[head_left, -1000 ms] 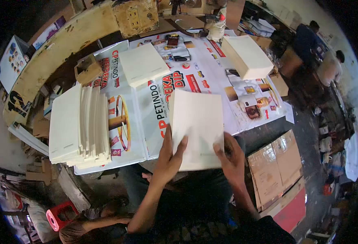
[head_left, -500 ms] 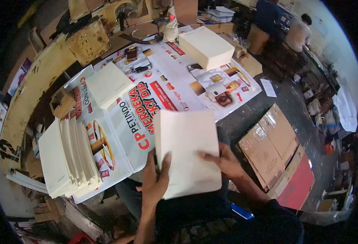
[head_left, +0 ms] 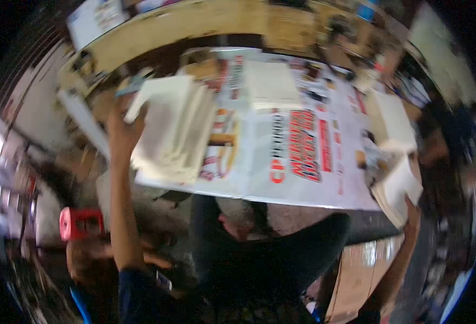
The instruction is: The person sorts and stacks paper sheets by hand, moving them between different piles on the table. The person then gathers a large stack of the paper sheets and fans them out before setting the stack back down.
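My left hand point(head_left: 123, 132) is at the left edge of a fanned pile of cream paper bundles point(head_left: 165, 116); its thumb and fingers close around the top bundle's corner, slightly blurred. Far to the right, my right hand point(head_left: 412, 216) grips the near edge of a thick paper block point(head_left: 397, 186). That block is tilted at the table's right edge, just in front of another paper block point(head_left: 392, 121). A flat paper stack point(head_left: 273, 83) lies toward the back of the table.
A printed banner sheet point(head_left: 248, 173) covers the table. Flattened cardboard point(head_left: 362, 270) leans at the lower right, and a red stool point(head_left: 81, 224) stands at the lower left. A small cardboard box point(head_left: 201, 62) sits behind the fanned pile. My legs are under the table's front edge.
The view has swung left. My hands have parted: the right one has carried the paper block from my lap to the table's right side, while the left one has reached the fanned pile.
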{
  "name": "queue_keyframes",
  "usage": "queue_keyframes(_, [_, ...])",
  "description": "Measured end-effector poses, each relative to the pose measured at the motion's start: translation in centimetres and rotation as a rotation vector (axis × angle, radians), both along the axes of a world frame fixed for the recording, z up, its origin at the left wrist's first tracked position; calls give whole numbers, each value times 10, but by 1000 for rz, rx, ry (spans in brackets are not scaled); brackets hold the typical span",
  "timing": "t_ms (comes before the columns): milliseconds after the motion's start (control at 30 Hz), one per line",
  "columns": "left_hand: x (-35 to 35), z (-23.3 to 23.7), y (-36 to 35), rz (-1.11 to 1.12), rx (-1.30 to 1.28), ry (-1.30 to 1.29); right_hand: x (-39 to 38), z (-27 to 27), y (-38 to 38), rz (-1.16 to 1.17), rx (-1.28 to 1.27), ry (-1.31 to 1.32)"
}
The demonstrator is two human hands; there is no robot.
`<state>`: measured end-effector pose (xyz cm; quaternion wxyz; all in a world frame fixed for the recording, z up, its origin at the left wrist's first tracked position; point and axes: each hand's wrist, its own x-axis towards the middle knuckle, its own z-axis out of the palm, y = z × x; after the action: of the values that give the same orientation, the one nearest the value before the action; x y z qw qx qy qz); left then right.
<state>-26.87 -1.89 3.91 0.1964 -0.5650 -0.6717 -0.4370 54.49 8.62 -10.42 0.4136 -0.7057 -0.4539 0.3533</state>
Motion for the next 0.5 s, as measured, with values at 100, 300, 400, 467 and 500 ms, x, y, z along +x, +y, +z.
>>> queue_keyframes(100, [-120,-55,29,15,-493,-210,115,-45,60,365,-433,-1322])
queue_keyframes(300, [-78,-16,18,222,-838,-461,-89,33,-11,-236,560,-879])
queue_keyframes(400, [-91,-15,30,40,-974,-404,-161,16,-22,190,585,-196])
queue_keyframes(467, [-117,-40,58,62,-965,-275,-248,17,-36,336,519,-148])
queue_keyframes(500, [-127,-50,65,88,-959,-141,-292,21,-42,441,512,-244])
